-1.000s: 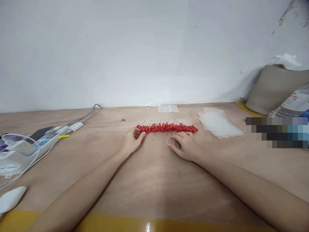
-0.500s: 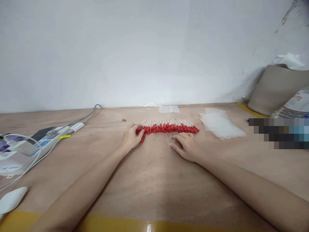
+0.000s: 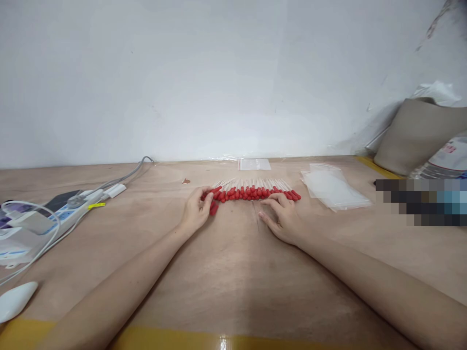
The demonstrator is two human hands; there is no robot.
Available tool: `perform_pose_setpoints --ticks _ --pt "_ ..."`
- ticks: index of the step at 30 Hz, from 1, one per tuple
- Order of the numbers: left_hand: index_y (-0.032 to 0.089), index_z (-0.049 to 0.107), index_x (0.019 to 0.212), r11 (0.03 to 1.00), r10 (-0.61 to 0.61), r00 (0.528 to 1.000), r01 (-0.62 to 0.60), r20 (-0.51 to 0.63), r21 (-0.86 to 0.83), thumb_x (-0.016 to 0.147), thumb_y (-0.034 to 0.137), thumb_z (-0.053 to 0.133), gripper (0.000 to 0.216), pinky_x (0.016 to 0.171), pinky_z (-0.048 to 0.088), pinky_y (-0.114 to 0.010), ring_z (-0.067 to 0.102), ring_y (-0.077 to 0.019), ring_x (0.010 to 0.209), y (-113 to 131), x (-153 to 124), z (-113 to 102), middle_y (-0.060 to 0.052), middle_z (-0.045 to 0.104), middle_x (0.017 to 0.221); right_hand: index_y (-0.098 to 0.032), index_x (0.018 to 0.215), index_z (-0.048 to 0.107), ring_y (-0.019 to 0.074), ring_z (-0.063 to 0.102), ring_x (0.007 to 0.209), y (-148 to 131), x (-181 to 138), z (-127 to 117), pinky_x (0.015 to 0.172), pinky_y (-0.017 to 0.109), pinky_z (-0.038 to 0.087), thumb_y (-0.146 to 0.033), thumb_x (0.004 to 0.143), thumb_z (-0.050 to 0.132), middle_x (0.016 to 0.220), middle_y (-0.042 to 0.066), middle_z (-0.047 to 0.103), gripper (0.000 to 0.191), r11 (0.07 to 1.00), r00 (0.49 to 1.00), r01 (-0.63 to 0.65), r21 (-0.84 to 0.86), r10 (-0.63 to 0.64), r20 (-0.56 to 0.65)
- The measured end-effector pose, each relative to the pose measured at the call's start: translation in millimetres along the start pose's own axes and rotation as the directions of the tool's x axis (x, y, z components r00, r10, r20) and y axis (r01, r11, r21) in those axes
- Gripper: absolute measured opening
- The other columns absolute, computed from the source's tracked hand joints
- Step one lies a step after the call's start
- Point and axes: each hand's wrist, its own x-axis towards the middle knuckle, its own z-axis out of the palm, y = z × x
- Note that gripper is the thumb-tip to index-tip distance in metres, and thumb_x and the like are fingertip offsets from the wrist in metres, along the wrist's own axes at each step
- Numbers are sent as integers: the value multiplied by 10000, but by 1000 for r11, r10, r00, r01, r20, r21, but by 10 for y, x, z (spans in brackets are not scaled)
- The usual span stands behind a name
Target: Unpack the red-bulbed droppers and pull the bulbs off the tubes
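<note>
A row of thin white sticks with thick red ends (image 3: pixel 251 192) lies across the middle of the table, red ends toward me and white tips toward the wall. At the row's left end, my left hand (image 3: pixel 197 208) is closed, thumb against fingers, on red-ended sticks (image 3: pixel 213 209) that show beside and below the thumb. How many it holds is hidden. My right hand (image 3: pixel 282 217) rests at the near side of the row, right of its middle. Its fingers are bent, with thumb and forefinger apart and nothing seen between them.
A stack of clear zip bags (image 3: pixel 333 187) lies to the right, and one zip bag (image 3: pixel 254 165) by the wall. On the left are a power strip (image 3: pixel 63 218) with cables and a white mouse (image 3: pixel 18 300). A grey bin (image 3: pixel 416 136) and a plastic bottle (image 3: pixel 448 158) stand back right.
My left hand has shifted slightly left, and a red-ended stick now slants at the row's left end. My right hand stays in nearly the same place, its fingers slightly moved.
</note>
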Motion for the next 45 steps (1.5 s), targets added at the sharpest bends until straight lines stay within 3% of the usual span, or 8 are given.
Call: perform_pose_setpoints --ticks 3,5,11,19,24,31,37,45 --pt "162 557 1000 986 88 989 -70 116 -153 834 286 471 225 768 461 -288 584 -156 829 125 -117 10 -60 621 927 -135 1150 484 258 451 1061 2 5 -35 856 401 356 -371 811 491 1138 160 472 414 998 986 -22 -59 12 -164" --pt "165 567 999 966 159 967 -111 198 -235 837 266 473 212 770 467 -288 584 -158 850 200 -181 47 -71 615 945 -147 1195 464 272 438 1081 4 7 -61 877 419 335 -395 797 515 1188 159 461 472 993 980 11 -117 -34 -196" --pt "161 568 1000 934 219 929 -111 298 -340 839 210 476 192 756 479 -280 577 -144 858 293 -251 114 -76 595 951 -217 1076 565 191 522 915 8 11 -61 874 408 256 -386 840 488 982 64 622 300 975 979 205 -82 -206 1" --pt "166 563 997 905 336 879 -202 339 -373 806 187 506 200 771 463 -294 566 -158 873 355 -245 71 -78 594 951 -220 954 623 145 503 771 44 14 0 845 372 234 -306 869 459 736 12 617 203 965 965 257 -43 -255 56" --pt "167 572 1027 923 367 859 -289 358 -253 764 265 588 281 825 420 -326 548 -183 908 507 -229 138 -76 604 962 -195 874 640 122 472 702 20 26 26 828 350 243 -279 874 438 645 -2 562 219 954 953 300 -16 -299 55" --pt "171 619 808 920 378 826 -385 418 -71 884 304 402 266 687 366 -295 525 -148 691 550 -257 237 -36 593 700 -212 794 645 121 419 645 -16 0 2 786 337 243 -286 867 449 561 -18 530 222 919 918 394 -29 -391 59" --pt "178 567 732 912 375 772 -405 513 -58 908 304 320 329 672 324 -304 511 -152 691 577 -282 166 -22 569 661 -206 767 616 116 404 633 -109 -8 -82 748 327 245 -278 889 406 551 -21 512 254 884 889 458 -97 -452 72" --pt "180 548 700 920 366 719 -376 591 -111 924 295 242 395 735 318 -309 528 -148 689 570 -308 113 -19 593 666 -215 903 588 122 388 646 -69 -61 -99 755 331 265 -207 881 432 589 -28 507 158 785 799 597 -165 -600 35"
